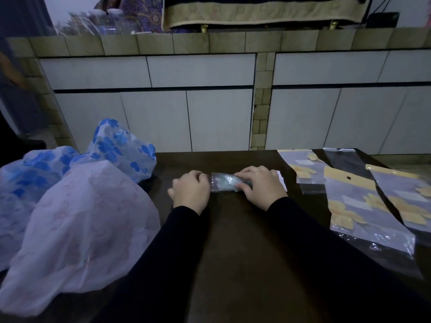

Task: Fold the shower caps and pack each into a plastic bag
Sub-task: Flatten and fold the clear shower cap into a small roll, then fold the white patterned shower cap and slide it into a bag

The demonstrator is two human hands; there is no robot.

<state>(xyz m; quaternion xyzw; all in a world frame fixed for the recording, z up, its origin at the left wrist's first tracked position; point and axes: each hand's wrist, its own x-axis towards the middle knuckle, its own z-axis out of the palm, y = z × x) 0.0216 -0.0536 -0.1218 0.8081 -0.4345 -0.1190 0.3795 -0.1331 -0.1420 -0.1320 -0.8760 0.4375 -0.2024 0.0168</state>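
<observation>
Loose shower caps (pixel 77 206) heaped left, empty plastic bags (pixel 363 206) spread right | bagged cap (pixel 225 182) mid-table (pixel 233 252), folded small, glossy | gripped by left hand (pixel 192 191) and right hand (pixel 261 186).

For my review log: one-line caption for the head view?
Both hands, left and right, grip a folded shower cap in its plastic bag on a dark table.

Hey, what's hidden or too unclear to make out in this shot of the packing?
Head view only:
- Ends of the packed bag: covered by the left hand and right hand.
- Jars on the ledge: blurred.
- White shower cap: cut off by the left edge.
</observation>
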